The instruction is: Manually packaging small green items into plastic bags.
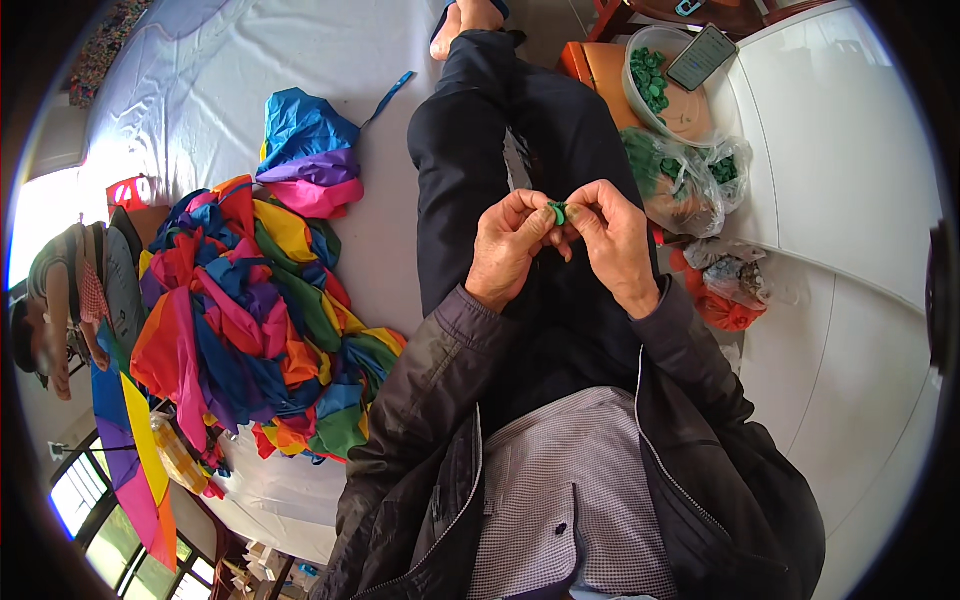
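Note:
Above my lap, my left hand [508, 248] and my right hand [614, 244] meet, thumbs and fingertips pinched together. Between them is a small green plastic-looking piece [560, 214], round-edged and darker at the top. The fingers cover much of it, so its exact kind does not show. Both hands are closed on this piece. To the right, a clear round tub [690, 112] holds many similar green pieces [648, 78] along its left side. A clear plastic bag [690, 205] below the tub holds more green pieces [724, 170].
A phone [702, 57] rests across the tub's rim. Red and clear bags [728, 300] lie beside my right thigh. At left, a heap of rainbow-coloured cloth [250, 320] and a blue, purple and pink bundle [310, 150] lie on pale sheeting [385, 200]. Another person [75, 290] is at far left.

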`<state>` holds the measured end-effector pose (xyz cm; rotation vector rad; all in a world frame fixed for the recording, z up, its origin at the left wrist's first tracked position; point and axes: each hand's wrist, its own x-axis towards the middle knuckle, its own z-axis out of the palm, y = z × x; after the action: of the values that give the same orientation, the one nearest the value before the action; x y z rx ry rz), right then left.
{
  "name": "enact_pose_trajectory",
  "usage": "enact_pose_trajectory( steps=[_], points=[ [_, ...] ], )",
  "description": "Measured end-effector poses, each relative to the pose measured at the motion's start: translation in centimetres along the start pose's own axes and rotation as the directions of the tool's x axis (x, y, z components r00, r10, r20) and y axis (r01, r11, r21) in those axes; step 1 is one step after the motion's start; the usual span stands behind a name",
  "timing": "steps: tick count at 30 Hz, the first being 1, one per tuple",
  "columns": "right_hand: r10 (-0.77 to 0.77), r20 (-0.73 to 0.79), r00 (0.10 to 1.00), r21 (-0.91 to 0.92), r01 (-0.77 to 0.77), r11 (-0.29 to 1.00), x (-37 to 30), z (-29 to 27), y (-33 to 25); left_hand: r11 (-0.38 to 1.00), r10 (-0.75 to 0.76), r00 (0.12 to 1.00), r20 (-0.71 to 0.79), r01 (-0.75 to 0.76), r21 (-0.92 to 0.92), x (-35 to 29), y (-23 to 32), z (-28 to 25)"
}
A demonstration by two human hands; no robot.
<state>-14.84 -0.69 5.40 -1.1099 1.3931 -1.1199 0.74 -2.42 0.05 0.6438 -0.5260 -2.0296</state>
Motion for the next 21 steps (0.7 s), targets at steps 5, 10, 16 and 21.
enact_pose_trajectory(
  steps=[5, 10, 16, 21],
  points=[
    [-0.018, -0.001, 1.000, -0.032, 0.018, 0.999, 0.1, 0.0, 0.5, 1.000, 0.005, 1.000, -0.011, -0.005, 0.023, 0.0, -0.1, -0.1],
    [-0.042, 0.003, 0.999, -0.073, 0.042, 0.996, 0.1, -0.1, 0.6, 0.998, 0.017, 0.999, -0.029, -0.015, 0.054, 0.0, -0.3, -0.1],
    [-0.062, 0.003, 0.998, -0.116, 0.062, 0.991, 0.3, -0.6, 0.7, 0.989, 0.026, 0.997, -0.078, -0.014, 0.147, 0.1, -0.4, 0.5],
    [0.072, 0.071, 0.995, -0.080, -0.066, 0.995, 0.5, -0.9, 1.1, 0.963, 0.071, 0.989, -0.130, -0.034, 0.267, -0.6, -0.3, 0.6]
  ],
)
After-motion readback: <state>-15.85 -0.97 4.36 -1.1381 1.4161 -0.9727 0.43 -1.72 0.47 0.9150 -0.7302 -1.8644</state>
